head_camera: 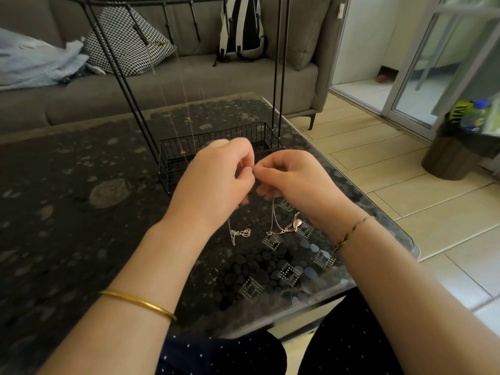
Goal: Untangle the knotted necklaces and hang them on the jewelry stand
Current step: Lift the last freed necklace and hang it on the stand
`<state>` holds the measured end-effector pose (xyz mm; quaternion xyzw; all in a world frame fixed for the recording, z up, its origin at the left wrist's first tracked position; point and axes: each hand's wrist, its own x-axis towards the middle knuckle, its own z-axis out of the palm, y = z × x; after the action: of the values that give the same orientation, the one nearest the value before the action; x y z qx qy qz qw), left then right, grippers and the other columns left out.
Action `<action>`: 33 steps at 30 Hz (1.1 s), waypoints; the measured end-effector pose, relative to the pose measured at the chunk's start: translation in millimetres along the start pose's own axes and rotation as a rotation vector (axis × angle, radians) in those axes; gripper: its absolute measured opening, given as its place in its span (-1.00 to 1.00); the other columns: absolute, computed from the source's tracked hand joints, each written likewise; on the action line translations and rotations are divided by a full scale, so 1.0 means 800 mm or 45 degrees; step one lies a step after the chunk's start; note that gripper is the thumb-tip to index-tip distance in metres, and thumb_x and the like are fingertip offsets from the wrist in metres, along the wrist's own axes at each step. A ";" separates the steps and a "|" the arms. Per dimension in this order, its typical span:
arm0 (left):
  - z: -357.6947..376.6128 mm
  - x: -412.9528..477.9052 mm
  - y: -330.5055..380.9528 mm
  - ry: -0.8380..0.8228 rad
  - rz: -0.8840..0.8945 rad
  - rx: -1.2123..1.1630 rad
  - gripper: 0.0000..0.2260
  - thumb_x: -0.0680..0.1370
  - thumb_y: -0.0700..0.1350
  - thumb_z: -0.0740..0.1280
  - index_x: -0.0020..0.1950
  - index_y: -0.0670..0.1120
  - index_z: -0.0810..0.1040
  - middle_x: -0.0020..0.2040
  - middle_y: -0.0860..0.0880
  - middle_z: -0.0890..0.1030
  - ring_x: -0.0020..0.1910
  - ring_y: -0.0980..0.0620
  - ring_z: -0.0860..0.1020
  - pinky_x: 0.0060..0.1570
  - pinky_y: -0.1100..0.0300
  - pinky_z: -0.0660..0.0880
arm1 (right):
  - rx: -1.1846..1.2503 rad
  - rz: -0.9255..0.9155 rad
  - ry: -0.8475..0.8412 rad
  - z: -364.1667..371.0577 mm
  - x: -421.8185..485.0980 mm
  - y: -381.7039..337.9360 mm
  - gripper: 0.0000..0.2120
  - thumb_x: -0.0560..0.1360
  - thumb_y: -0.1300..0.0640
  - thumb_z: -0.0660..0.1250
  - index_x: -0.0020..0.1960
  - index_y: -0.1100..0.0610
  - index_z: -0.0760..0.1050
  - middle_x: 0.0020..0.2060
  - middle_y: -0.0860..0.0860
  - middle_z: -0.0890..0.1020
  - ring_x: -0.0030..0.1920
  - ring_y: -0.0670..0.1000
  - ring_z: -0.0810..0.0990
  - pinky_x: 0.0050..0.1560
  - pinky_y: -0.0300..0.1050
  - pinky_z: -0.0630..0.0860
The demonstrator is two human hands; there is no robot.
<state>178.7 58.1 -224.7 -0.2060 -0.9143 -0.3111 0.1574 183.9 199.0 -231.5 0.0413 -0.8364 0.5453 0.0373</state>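
My left hand (216,180) and my right hand (295,182) are held close together above the table, fingertips meeting and pinching a thin silver chain (272,215). One strand hangs from the left hand to a heart pendant (245,233); another drops from the right hand to a rose-gold drop pendant (297,223) lying on the table. The black wire jewelry stand (130,85) rises just behind my hands, its basket base (173,161) on the table. Thin gold necklaces (186,120) hang from its top bar.
The dark glass table (67,185) has a pebble pattern; its right edge runs beside a tiled floor. A grey sofa (162,85) with a patterned cushion (127,41) and a backpack (243,31) stands behind. A bin with a bottle (457,150) is at right.
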 end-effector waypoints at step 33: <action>0.005 0.007 -0.004 -0.112 -0.646 -0.636 -0.93 0.46 -0.32 0.33 -0.18 -0.19 0.57 -0.27 -0.06 0.56 -0.25 0.03 0.58 -0.14 0.05 0.65 | -0.782 -0.420 0.178 0.007 -0.002 -0.004 -0.90 0.42 0.06 0.33 -0.13 0.06 0.60 -0.13 -0.07 0.55 -0.02 -0.01 0.50 -0.04 -0.01 0.49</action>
<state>172.0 60.1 -227.1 -0.0178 -0.8380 -0.5450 -0.0197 185.4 192.5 -231.4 0.1254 -0.9389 0.2564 0.1926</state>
